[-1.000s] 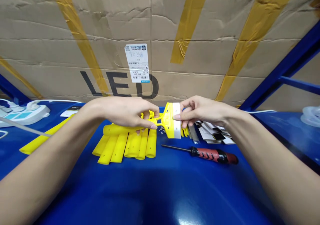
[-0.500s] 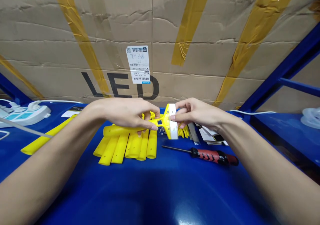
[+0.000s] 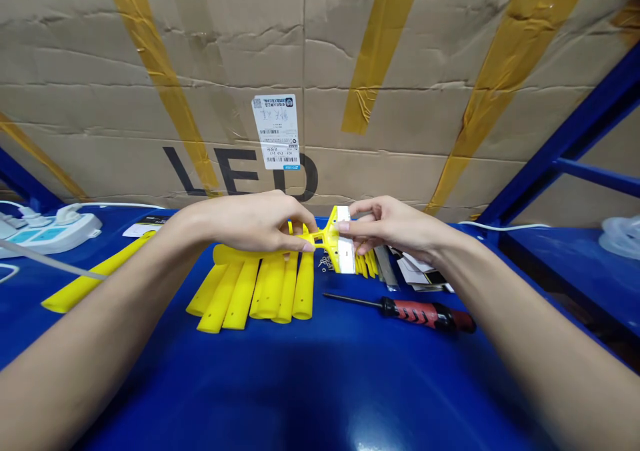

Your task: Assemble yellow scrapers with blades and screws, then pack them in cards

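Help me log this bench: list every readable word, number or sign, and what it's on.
"LED": black print on the carton.
White label on the carton: barcodes visible; print too small to read surely.
Cards: any print too small or blurred.
Held tool, screwdriver: none readable.

both hands hold a yellow scraper, the right one pinching its pale strip, above a blue table.
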`<state>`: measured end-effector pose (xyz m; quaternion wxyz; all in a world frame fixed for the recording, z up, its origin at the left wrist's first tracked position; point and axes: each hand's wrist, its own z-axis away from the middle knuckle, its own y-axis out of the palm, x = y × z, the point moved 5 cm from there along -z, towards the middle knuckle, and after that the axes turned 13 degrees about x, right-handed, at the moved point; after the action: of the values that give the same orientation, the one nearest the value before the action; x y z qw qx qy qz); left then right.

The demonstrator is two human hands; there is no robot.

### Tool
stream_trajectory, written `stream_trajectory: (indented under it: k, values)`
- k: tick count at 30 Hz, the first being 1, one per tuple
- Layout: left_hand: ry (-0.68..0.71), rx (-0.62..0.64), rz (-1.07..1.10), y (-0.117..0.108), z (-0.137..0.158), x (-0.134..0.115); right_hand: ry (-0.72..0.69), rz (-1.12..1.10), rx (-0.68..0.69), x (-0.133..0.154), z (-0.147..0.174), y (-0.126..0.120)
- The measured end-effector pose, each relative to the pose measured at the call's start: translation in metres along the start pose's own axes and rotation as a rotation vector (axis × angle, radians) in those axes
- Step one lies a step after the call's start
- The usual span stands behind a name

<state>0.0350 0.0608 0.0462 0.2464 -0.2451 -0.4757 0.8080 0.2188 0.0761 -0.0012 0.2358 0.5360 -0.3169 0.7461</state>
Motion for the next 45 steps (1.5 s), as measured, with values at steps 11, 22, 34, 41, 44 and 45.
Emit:
stream_trajectory:
  k: [11, 22, 34, 41, 44, 45]
  values:
    - [-0.013, -0.020, -0.054, 0.000, -0.005, 0.004, 0.454, 0.681, -0.245, -0.014, 0.006, -0.033]
    - [-0.024, 0.001, -0.049, 0.000, -0.003, -0.001, 0.526, 0.777, -0.241, -0.015, -0.002, -0.018]
    - [-0.006, -0.024, -0.076, 0.000, -0.003, -0.005, 0.503, 0.710, -0.295, -0.023, -0.005, -0.024]
    - [-0.009, -0.027, -0.062, 0.000, -0.001, -0.003, 0.412, 0.668, -0.430, -0.002, 0.012, -0.035]
    - [-0.015, -0.016, -0.053, 0.001, -0.002, -0.002, 0.340, 0.492, -0.442, 0.003, 0.018, -0.041]
    - [-0.013, -0.007, -0.045, 0.001, -0.002, -0.002, 0.318, 0.407, -0.429, 0.002, 0.019, -0.043]
